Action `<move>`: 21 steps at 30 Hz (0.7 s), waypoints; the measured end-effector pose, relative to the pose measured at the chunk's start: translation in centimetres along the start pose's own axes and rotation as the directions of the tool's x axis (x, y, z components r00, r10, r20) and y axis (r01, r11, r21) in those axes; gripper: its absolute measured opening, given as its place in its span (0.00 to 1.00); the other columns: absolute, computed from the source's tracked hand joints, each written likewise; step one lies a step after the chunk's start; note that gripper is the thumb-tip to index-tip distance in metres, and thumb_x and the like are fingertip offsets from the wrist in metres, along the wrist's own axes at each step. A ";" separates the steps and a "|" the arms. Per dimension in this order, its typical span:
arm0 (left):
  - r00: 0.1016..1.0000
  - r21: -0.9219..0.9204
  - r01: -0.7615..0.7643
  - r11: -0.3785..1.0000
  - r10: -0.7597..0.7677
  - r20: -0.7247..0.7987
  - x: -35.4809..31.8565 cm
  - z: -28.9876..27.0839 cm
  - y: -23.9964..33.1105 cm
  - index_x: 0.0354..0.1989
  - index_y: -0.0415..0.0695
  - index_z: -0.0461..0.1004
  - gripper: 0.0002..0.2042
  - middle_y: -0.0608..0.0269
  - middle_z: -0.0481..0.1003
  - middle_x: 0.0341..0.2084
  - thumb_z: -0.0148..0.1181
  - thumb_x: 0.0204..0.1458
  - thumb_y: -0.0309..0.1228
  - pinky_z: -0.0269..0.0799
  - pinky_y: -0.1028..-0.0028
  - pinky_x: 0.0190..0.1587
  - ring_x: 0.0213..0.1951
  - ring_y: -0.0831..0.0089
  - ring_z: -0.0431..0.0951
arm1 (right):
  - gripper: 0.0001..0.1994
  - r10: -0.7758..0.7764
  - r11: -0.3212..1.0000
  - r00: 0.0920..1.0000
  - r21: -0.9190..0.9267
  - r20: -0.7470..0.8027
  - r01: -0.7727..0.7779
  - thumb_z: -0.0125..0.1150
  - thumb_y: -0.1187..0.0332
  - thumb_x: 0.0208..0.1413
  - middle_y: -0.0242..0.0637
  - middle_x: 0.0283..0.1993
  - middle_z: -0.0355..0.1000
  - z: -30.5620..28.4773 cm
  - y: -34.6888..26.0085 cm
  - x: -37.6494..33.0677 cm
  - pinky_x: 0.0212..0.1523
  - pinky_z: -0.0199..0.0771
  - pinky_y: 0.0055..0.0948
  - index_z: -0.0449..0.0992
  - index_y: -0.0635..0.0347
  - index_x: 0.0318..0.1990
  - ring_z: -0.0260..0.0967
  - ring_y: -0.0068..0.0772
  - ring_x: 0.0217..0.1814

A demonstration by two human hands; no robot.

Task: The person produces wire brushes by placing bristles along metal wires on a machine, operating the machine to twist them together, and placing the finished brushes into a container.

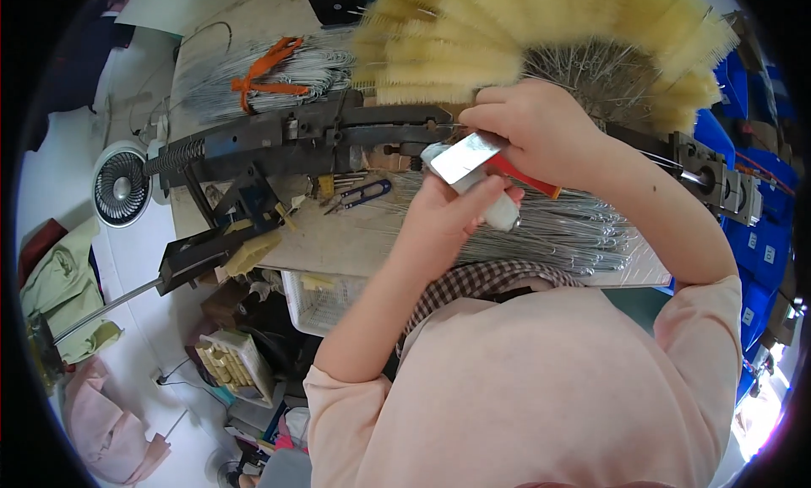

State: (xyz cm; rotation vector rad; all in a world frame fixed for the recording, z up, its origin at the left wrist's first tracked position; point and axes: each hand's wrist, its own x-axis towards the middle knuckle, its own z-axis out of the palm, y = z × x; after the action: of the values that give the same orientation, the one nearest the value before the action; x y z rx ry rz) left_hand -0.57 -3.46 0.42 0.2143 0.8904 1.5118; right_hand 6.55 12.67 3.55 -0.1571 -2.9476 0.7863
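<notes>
Near the bench's middle my left hand (pixel 448 213) is closed around a white, cloth-like roll (pixel 504 215). A shiny flat metal piece (pixel 463 160) lies across the roll's upper end; which hand bears it I cannot tell. My right hand (pixel 536 129) is closed just above, its fingertips by the jaw end of a long dark metal fixture (pixel 372 120). From under that palm sticks out a red-handled tool (pixel 528 179), its other end hidden. Beyond my right hand, yellow bristle brushes (pixel 439 57) with wire stems lie fanned out. Looped wires (pixel 557 230) are heaped below my hands.
An orange strip (pixel 270 70) ties a wire bundle (pixel 325 70) at the far left. Small blue-handled snips (pixel 363 194) lie left of my hands. A fan (pixel 122 188) stands left, blue bins (pixel 764 251) right. A white basket (pixel 317 306) sits below the bench edge.
</notes>
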 end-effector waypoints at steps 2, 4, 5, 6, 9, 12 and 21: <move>0.998 0.324 -0.034 0.946 0.047 -0.031 0.6 -1.2 -0.8 0.47 0.39 0.64 0.15 0.62 0.72 0.35 0.55 0.52 0.29 0.70 0.71 0.41 0.39 0.72 0.74 | 0.04 -0.013 0.999 0.999 -0.038 0.030 0.014 0.58 0.70 0.40 0.34 0.28 0.69 0.0 -0.2 0.1 0.32 0.69 0.37 0.73 0.56 0.27 0.69 0.40 0.32; 0.980 0.566 0.001 0.825 0.112 -0.166 0.8 -2.5 -1.4 0.45 0.38 0.64 0.15 0.62 0.71 0.34 0.56 0.51 0.29 0.70 0.72 0.39 0.38 0.73 0.74 | 0.04 -0.002 0.999 1.000 -0.054 0.018 0.003 0.58 0.70 0.40 0.34 0.27 0.69 0.1 -0.4 0.1 0.32 0.69 0.38 0.73 0.56 0.27 0.69 0.40 0.32; 0.979 0.565 0.002 0.825 0.112 -0.168 0.8 -2.3 -1.8 0.45 0.38 0.64 0.15 0.62 0.71 0.34 0.56 0.51 0.29 0.70 0.72 0.39 0.38 0.73 0.74 | 0.04 -0.003 0.999 1.000 -0.053 0.019 0.004 0.58 0.70 0.40 0.34 0.27 0.69 0.1 -0.4 0.3 0.32 0.69 0.38 0.73 0.56 0.27 0.69 0.40 0.32; 0.989 0.297 -0.012 0.955 0.055 -0.136 0.7 -1.1 -1.8 0.45 0.38 0.64 0.15 0.61 0.71 0.35 0.57 0.50 0.28 0.70 0.72 0.39 0.37 0.73 0.73 | 0.05 0.002 0.999 1.000 -0.052 0.019 -0.001 0.59 0.71 0.39 0.34 0.27 0.69 0.1 -0.4 0.2 0.31 0.69 0.38 0.73 0.57 0.26 0.69 0.40 0.32; 0.983 0.396 -0.082 0.915 0.139 -0.118 1.2 -2.7 -2.5 0.45 0.37 0.64 0.15 0.62 0.71 0.35 0.56 0.51 0.27 0.70 0.76 0.36 0.35 0.76 0.74 | 0.06 -0.027 0.997 0.999 -0.076 0.030 0.030 0.60 0.70 0.38 0.34 0.28 0.69 0.1 -0.4 0.3 0.32 0.68 0.36 0.72 0.58 0.26 0.69 0.40 0.32; 0.951 0.718 -0.109 0.687 0.283 -0.127 1.4 -4.0 -3.2 0.46 0.38 0.63 0.15 0.60 0.70 0.36 0.56 0.50 0.26 0.69 0.77 0.37 0.35 0.76 0.73 | 0.09 -0.114 0.978 0.993 -0.174 0.013 0.114 0.59 0.69 0.38 0.35 0.30 0.68 0.0 -0.4 0.2 0.34 0.67 0.34 0.72 0.59 0.29 0.68 0.39 0.33; 0.882 0.550 -0.415 0.725 0.470 0.047 2.1 -6.1 -4.5 0.58 0.37 0.41 0.35 0.55 0.71 0.40 0.59 0.46 0.26 0.67 0.71 0.43 0.39 0.67 0.73 | 0.25 0.055 0.987 0.996 -0.152 0.066 -0.044 0.56 0.72 0.39 0.40 0.33 0.66 5.8 -4.0 -3.7 0.37 0.66 0.33 0.66 0.64 0.51 0.66 0.42 0.36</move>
State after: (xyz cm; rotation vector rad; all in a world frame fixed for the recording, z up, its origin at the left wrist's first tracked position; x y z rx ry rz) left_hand -1.32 -4.46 -7.36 0.8366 1.4189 1.6772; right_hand 9.25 5.88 0.33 -0.2179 -3.0802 0.5857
